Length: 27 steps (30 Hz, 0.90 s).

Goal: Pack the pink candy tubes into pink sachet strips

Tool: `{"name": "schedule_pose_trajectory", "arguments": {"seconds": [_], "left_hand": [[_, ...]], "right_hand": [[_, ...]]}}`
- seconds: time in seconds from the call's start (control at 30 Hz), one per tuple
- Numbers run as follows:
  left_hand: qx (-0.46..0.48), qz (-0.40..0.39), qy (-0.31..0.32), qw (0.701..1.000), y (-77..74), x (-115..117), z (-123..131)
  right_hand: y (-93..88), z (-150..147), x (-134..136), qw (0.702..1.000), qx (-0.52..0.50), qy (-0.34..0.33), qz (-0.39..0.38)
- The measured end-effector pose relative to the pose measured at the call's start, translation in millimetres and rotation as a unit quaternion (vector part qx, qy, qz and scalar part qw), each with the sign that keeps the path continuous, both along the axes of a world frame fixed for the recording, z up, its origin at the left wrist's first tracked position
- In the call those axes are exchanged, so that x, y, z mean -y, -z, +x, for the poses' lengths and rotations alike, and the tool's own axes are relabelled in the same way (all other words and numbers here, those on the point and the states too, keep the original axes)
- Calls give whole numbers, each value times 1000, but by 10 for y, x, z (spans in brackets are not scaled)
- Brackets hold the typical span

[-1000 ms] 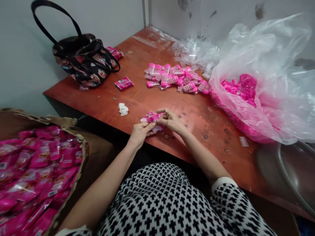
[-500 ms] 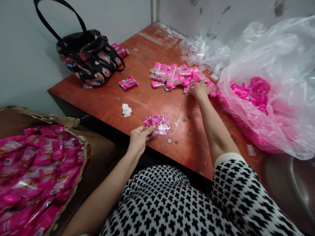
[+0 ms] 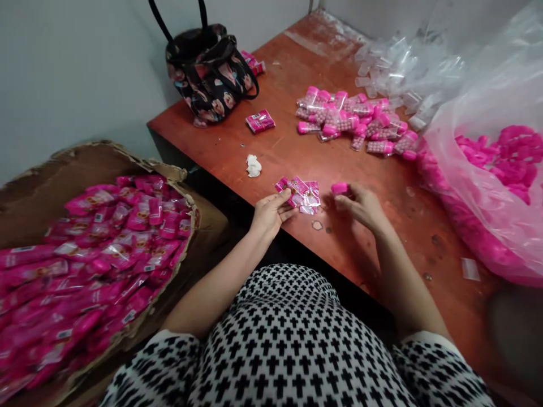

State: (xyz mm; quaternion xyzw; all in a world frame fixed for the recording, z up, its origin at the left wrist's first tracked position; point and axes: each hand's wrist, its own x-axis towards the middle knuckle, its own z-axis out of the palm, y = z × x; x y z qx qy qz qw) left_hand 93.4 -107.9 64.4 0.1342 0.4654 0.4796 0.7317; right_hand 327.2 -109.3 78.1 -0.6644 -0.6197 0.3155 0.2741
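Note:
Near the table's front edge, my left hand [image 3: 271,215] pinches several pink printed plastic packets [image 3: 302,193] with clear windows, fanned out flat. Just to their right, my right hand [image 3: 362,208] has its fingers closed round a small candy bottle; only its pink cap [image 3: 339,187] shows, pointing toward the packets, and the fingers hide the rest. Farther back on the table lies a pile of clear bottles [image 3: 348,118] with pink caps and small pink balls inside.
A cardboard box [image 3: 193,217] of filled pink packets stands at lower left. On the table are a flowered bag [image 3: 212,79], a packet stack [image 3: 260,121], a white crumpled lump [image 3: 253,166], clear empty tubes [image 3: 399,68] and a plastic bag [image 3: 479,226] of pink caps.
My right hand has come back from the bottle pile toward the packets, now with a pink-capped bottle. My left hand still holds the packets. The view has swung left.

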Motion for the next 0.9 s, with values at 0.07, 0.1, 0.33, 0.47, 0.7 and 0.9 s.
{"name": "schedule_pose_trajectory", "arguments": {"seconds": [0.07,0.1,0.33,0.47,0.7,0.9], "left_hand": [[-2,-4,-8,1000,-10,13,6],[-4,-6,-10,1000,-17,18,6],[-12,5,-4,1000,-5,35,8],[-6,-6,1,1000,27,43,29],[55,-57,-15,997,62,37,69],[87,-40,-8,995,94,60,86]], "right_hand": [[17,40,113,996,85,-21,-35],[30,89,141,992,122,-12,-34],[73,280,179,969,243,44,24],[65,133,165,966,257,30,-10],[63,-450,460,987,-137,78,-18],[41,-924,695,945,-313,94,0]]}}
